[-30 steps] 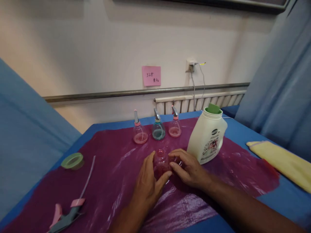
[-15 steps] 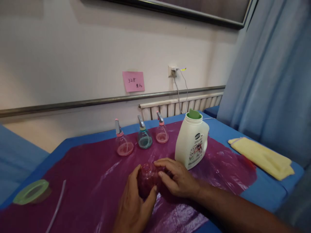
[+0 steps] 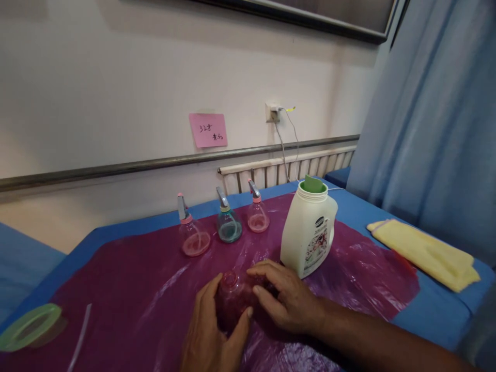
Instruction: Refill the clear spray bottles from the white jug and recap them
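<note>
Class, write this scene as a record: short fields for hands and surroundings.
Left hand: around a pink bottle, its mouth uncovered
Right hand: beside the bottle; its hold is unclear
Behind: pink spray bottle, teal spray bottle, another pink spray bottle
Right: white jug, green piece in its mouth; folded yellow cloth
Left: green ring-shaped thing; pale tube
Surface: purple plastic sheet on blue cover
Wall: pink note

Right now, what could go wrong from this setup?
1. The round, translucent pink bottle has an open neck, so tipping it might spill any contents; I can't tell its fill.
2. The tall cream plastic jug stands uncapped just beyond the right-hand grip, so a knock could topple it.
3. The wrinkled purple plastic sheet under the jug may bunch or slide if dragged.
</note>
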The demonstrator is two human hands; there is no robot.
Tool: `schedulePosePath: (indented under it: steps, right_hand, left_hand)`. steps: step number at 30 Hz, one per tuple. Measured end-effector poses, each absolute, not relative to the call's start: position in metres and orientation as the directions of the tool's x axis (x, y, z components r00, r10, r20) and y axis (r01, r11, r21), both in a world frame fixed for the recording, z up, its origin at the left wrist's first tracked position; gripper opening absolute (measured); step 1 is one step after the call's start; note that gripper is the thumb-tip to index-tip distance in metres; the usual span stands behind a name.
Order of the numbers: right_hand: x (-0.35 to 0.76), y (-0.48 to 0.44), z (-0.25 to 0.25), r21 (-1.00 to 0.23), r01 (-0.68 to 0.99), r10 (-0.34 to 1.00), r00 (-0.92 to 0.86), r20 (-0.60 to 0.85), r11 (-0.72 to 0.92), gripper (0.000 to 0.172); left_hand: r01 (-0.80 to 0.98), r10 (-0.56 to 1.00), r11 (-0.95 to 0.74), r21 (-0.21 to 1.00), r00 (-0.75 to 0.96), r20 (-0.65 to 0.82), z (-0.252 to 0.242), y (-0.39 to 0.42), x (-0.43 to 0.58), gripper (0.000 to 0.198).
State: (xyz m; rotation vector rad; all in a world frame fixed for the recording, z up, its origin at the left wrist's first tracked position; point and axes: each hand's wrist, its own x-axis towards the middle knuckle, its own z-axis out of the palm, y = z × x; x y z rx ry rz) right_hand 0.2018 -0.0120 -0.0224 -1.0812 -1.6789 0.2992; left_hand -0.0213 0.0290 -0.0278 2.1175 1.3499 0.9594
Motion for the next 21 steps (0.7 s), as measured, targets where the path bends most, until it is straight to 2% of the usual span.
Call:
schedulePosePath:
  steps: [14,21]
  right_hand:
    - [0.206,-0.019,-0.03,-0.686,0.518,0.811,-0.027,0.584,0.511,0.039]
    - [0.206,-0.021,-0.033,-0.698,0.506,0.817,-0.024,0.576,0.506,0.037]
  left_hand:
    - [0.614,0.937,-0.32,0.721,0.318,0.145,-0.023,0.009,-0.019,0.081]
    - [0.578,0.925,-0.371,0.727,0.304,0.23,-0.022,0.009,-0.013,0.074]
